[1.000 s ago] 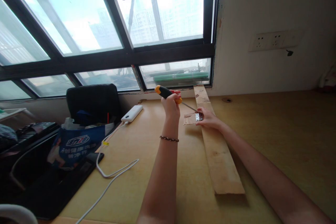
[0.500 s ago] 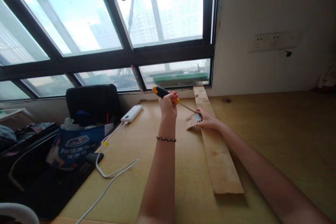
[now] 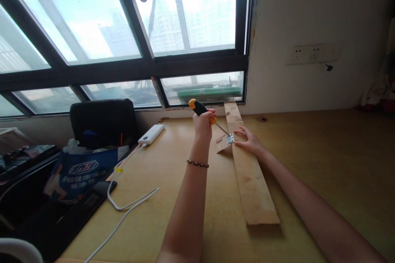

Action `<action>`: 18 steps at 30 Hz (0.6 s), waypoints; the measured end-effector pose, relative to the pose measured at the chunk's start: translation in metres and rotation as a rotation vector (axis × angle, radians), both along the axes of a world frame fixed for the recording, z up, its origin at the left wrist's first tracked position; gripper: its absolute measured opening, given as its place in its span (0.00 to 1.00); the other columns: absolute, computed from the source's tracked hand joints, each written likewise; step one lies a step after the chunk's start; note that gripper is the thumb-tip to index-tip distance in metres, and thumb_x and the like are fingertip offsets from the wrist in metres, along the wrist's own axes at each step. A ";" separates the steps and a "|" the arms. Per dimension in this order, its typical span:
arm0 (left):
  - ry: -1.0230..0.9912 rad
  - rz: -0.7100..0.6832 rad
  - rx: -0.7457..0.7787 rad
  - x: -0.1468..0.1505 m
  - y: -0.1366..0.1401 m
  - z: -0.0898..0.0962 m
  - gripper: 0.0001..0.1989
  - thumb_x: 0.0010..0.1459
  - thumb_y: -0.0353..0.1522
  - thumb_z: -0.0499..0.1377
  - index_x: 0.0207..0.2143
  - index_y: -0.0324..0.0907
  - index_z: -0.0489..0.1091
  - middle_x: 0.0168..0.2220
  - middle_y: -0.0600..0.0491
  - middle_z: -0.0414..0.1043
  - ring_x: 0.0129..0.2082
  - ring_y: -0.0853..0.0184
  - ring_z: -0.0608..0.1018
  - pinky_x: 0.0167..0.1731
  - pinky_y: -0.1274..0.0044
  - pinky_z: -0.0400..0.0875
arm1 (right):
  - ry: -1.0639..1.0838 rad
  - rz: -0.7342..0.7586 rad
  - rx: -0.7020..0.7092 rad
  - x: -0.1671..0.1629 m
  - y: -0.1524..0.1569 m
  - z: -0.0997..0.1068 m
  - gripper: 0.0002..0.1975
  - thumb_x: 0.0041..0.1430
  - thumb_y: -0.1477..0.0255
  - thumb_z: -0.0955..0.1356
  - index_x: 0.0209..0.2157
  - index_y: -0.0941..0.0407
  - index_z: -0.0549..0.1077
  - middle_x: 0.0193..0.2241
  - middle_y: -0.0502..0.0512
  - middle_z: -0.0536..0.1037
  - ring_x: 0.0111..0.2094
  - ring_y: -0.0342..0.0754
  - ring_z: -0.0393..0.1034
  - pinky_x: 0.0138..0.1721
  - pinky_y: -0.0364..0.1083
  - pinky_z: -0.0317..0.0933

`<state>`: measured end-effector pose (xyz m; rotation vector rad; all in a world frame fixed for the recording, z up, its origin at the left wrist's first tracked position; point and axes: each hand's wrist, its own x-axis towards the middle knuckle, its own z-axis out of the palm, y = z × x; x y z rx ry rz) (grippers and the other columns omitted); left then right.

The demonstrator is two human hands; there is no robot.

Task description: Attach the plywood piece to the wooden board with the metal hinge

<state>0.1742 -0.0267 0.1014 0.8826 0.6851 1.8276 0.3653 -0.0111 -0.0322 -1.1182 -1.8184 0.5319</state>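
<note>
My left hand is wrapped round the black and yellow handle of a screwdriver. Its shaft slants down to the right, and the tip meets a metal hinge. The hinge joins a long wooden board to a small wood piece that tilts down off the board's left edge. On the board, just right of the hinge, lies my right hand with fingers apart, holding nothing. Whether its fingertips touch the hinge is too small to tell.
The long board lies on a yellowish tabletop, its far end near the window. To the left are a white power bank and its white cable. A black chair and a blue bag stand beyond the table's left edge.
My right fingers have come off the hinge and spread out on the board, leaving the hinge uncovered. The screwdriver is held more steeply. The view has shifted slightly.
</note>
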 end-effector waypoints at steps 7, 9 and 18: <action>0.032 -0.020 0.002 0.005 0.001 -0.002 0.07 0.30 0.21 0.52 0.18 0.37 0.62 0.20 0.55 0.66 0.21 0.74 0.68 0.23 0.81 0.60 | -0.112 -0.008 0.031 -0.005 0.000 0.009 0.32 0.45 0.64 0.70 0.52 0.52 0.58 0.43 0.52 0.75 0.49 0.52 0.61 0.51 0.55 0.51; 0.065 -0.023 -0.001 0.008 0.000 -0.003 0.07 0.30 0.21 0.52 0.18 0.37 0.62 0.20 0.55 0.66 0.21 0.74 0.68 0.22 0.81 0.59 | -0.129 -0.016 0.039 -0.004 -0.001 0.011 0.31 0.45 0.64 0.70 0.52 0.53 0.59 0.42 0.52 0.75 0.49 0.53 0.62 0.50 0.54 0.52; 0.227 -0.028 -0.020 0.027 -0.001 -0.011 0.06 0.30 0.23 0.53 0.18 0.37 0.65 0.21 0.54 0.67 0.22 0.73 0.68 0.22 0.80 0.58 | -0.144 -0.011 0.065 -0.005 -0.003 0.012 0.27 0.47 0.64 0.69 0.50 0.52 0.61 0.42 0.51 0.75 0.48 0.52 0.62 0.49 0.53 0.53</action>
